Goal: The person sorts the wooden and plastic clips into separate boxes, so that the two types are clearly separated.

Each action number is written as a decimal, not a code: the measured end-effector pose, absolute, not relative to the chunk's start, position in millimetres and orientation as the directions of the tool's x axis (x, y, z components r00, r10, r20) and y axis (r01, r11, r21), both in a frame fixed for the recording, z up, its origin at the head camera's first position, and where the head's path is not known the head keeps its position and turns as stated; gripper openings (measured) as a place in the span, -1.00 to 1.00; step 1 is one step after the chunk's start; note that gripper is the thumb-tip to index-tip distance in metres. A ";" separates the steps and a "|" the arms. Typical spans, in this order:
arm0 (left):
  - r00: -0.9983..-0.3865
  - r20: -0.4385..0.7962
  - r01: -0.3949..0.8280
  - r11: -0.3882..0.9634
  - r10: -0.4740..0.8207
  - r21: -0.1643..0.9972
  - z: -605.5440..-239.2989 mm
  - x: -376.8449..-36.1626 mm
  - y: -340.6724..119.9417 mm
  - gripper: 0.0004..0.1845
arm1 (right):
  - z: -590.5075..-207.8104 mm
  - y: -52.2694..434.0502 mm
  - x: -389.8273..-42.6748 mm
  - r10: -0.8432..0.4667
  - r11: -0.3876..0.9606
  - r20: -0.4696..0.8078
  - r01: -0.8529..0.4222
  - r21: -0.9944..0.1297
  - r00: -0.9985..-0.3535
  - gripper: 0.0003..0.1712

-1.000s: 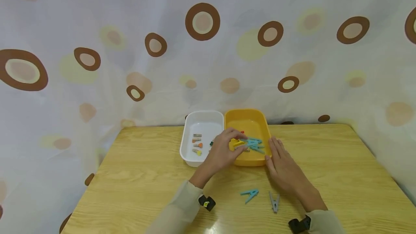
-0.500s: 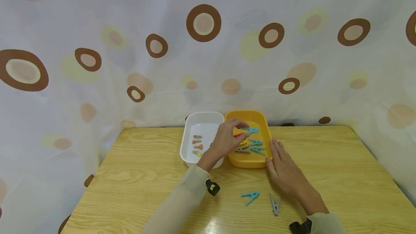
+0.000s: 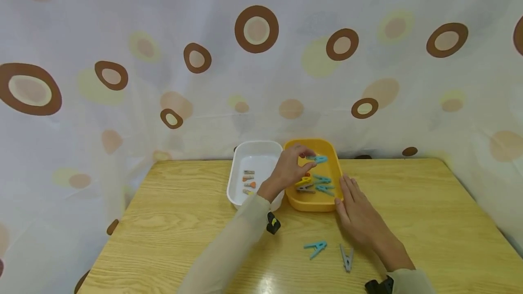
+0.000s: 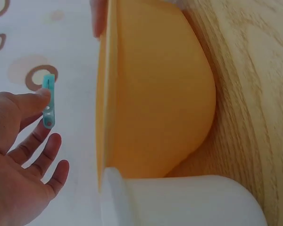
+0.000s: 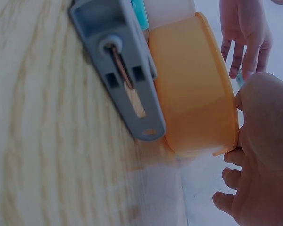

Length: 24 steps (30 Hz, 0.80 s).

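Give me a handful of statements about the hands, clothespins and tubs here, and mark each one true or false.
1. The left hand pinches a blue clothespin above the yellow tub. True.
2. The right hand holds the grey clothespin. False: that pin lies loose on the table, and the hand rests flat against the yellow tub's near right corner.
3. The white tub holds several small pins. True.
4. The two tubs stand far apart. False: they sit side by side.
5. A blue clothespin lies on the table beside the grey one. True.
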<state>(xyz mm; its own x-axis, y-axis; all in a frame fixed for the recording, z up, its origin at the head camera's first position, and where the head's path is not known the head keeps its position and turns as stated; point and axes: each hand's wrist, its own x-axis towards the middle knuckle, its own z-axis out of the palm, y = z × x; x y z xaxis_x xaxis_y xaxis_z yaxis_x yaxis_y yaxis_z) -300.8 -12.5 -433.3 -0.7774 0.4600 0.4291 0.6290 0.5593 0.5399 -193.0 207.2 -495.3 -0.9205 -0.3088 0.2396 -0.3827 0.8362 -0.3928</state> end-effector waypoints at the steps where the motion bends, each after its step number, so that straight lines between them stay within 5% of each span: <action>1: -0.780 0.422 0.626 0.571 0.462 0.531 -434.5 -302.8 -12.0 -0.78 | -494.9 207.5 -192.6 -0.308 0.835 0.239 -0.383 -0.395 -0.921 -0.25; 24: -0.801 0.232 0.598 0.723 0.552 0.345 -441.7 -335.3 14.8 -0.76 | -496.4 208.0 -192.3 -0.308 0.832 0.259 -0.391 -0.393 -0.916 -0.26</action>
<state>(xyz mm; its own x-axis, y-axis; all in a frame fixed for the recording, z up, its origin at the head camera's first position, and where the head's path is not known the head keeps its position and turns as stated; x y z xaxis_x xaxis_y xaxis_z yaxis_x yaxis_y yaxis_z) -335.3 14.8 -441.7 -0.8009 0.5522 0.2317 0.5984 0.7230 0.3453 -192.3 208.0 -496.4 -0.9156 -0.3077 0.2589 -0.3909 0.8321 -0.3934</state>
